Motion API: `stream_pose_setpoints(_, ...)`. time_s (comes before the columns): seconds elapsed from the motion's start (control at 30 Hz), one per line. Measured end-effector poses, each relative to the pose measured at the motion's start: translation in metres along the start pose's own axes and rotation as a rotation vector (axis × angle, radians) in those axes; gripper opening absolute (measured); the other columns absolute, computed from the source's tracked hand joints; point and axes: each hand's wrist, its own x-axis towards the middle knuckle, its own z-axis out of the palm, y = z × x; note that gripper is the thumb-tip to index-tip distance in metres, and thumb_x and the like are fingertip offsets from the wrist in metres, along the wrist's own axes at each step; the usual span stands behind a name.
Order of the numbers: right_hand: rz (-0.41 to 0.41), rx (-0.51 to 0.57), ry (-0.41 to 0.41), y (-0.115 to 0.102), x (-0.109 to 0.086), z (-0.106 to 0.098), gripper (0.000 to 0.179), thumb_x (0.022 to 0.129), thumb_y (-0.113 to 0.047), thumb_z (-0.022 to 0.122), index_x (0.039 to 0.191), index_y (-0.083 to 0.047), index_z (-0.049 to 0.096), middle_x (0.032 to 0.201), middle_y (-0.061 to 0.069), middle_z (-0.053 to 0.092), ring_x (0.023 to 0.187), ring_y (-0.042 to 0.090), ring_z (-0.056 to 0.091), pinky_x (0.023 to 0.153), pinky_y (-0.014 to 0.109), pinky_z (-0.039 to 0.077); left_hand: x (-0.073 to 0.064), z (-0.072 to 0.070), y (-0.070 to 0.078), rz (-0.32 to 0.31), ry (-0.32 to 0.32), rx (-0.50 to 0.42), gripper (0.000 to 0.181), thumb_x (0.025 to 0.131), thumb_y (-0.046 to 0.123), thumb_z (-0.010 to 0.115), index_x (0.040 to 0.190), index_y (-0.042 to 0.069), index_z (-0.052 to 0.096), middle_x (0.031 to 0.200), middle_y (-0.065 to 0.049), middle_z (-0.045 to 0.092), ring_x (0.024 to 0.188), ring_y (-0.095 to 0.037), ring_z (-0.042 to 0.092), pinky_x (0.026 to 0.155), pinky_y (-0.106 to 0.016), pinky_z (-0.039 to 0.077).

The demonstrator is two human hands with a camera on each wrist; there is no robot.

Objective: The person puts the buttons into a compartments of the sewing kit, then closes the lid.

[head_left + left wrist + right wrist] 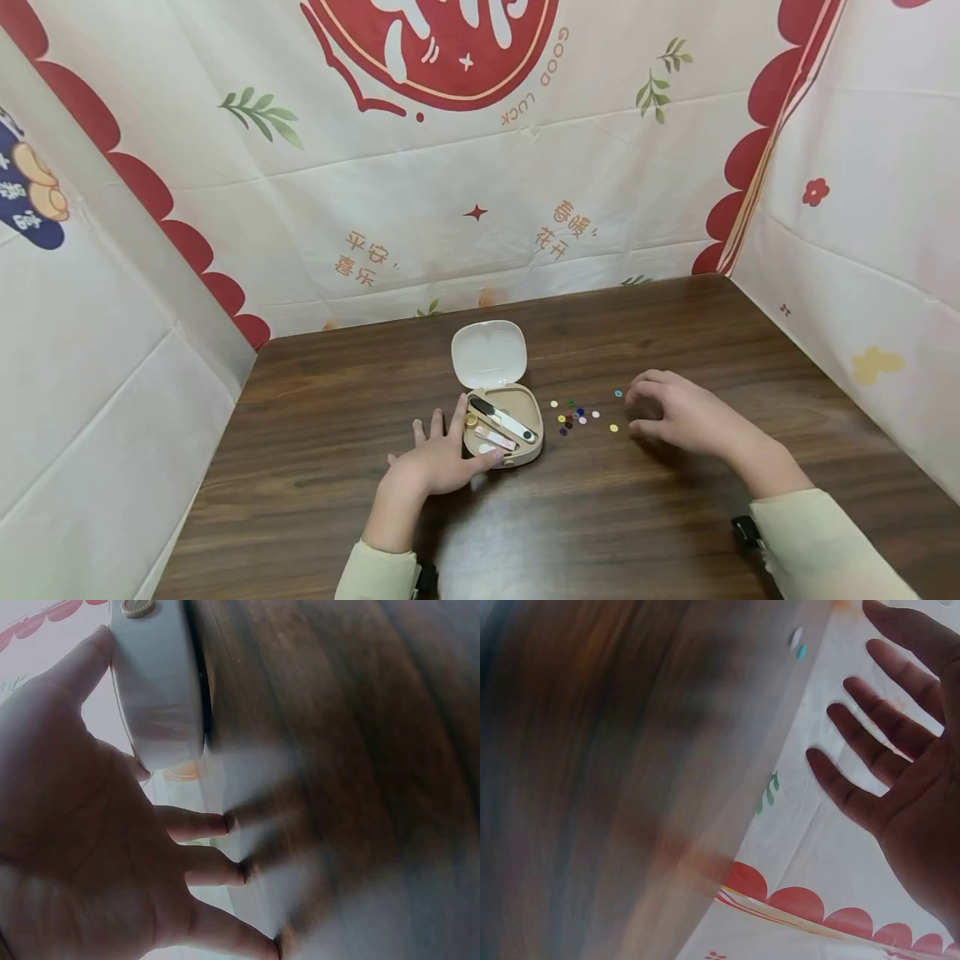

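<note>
A small beige case (529, 454) stands on the table, its white lid (489, 354) tipped back. In it lie a black-and-white slim tool (502, 419), a pale pink strip (495, 437) and a gold round piece (471, 419). My left hand (433, 462) steadies the case, thumb at the front rim and index finger along the left side, the other fingers spread out over the table. Several small coloured buttons (582, 420) lie scattered to the right of the case. Beside them my right hand (678, 410) hovers low over the table, fingers loosely bent and holding nothing.
The brown wooden table (337, 517) has its back edge against a printed white cloth (420, 192). More white cloth (885, 275) hangs along the right side. A blue button (618, 392) lies just left of the right fingertips.
</note>
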Motion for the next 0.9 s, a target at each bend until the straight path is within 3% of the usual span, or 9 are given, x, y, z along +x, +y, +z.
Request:
stream_pose_setpoints(0.1,-0.009,-0.026,-0.010,0.006,0.001,0.001,0.023,0.079,-0.029,0.082,0.099,-0.020,0.071,0.106,-0.004,0.065,0.100,0.019,0.063,0.087,0.046,0.053,0.000,0.000,0.000,-0.004,-0.001,-0.001,0.106,0.074,0.091,0.041,0.155,0.044,-0.008,0.165,-0.013,0.012,0.151,-0.045,0.008,0.094,-0.087,0.015)
stream_pose_setpoints(0.27,-0.034,-0.065,-0.056,0.012,0.003,0.001,0.022,0.081,-0.030,0.080,0.098,-0.021,0.071,0.101,-0.008,0.063,0.094,0.012,0.061,0.084,0.042,0.053,0.000,-0.001,0.001,-0.005,-0.001,0.002,0.106,0.074,0.091,0.041,0.155,0.044,-0.008,0.165,-0.013,0.012,0.151,-0.045,0.008,0.094,-0.087,0.015)
stream_pose_setpoints(0.9,-0.104,-0.096,-0.078,0.030,0.006,0.008,0.013,0.081,-0.027,0.080,0.084,-0.028,0.067,0.086,-0.012,0.057,0.075,0.005,0.054,0.067,0.027,0.047,0.004,0.002,0.000,-0.008,-0.014,-0.001,0.107,0.073,0.092,0.040,0.154,0.045,-0.010,0.166,-0.013,0.009,0.151,-0.044,0.005,0.094,-0.087,0.014)
